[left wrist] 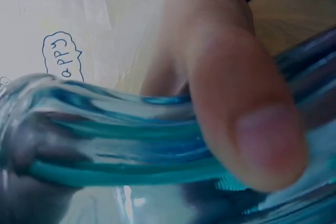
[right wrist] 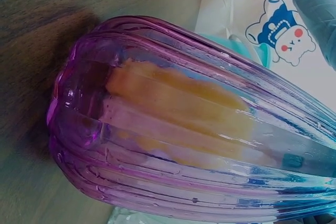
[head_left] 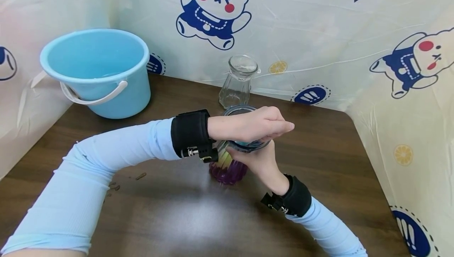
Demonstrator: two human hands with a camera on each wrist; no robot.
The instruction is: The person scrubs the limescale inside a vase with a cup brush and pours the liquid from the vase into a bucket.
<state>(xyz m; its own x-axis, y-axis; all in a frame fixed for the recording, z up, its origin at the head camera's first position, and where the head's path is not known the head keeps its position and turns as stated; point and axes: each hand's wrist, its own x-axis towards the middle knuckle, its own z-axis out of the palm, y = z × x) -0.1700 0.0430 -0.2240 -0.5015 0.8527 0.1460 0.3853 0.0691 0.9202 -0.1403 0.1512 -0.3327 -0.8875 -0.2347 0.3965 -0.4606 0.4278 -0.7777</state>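
Observation:
A ribbed glass vase (right wrist: pixel 152 174), purple at its base and blue toward the neck, leans over the table. My right hand (head_left: pixel 260 166) grips its neck, thumb across the glass in the left wrist view. Inside is the long yellow sponge head (right wrist: pixel 184 114) of a bottle brush. Over the vase's flared rim (head_left: pixel 250 146), my left hand (head_left: pixel 248 125) is curled with its knuckles up, around the brush's handle end, which it hides. Part of a round dark glass rim (head_left: pixel 238 109) shows just behind this hand.
A clear glass carafe (head_left: pixel 235 87) stands at the back of the wooden table (head_left: pixel 170 217). On the left is a light blue bucket (head_left: pixel 120 95) with a white handle. A printed plastic sheet (head_left: pixel 298 16) hangs around the table, and small wet spots (head_left: pixel 115 187) lie at the left.

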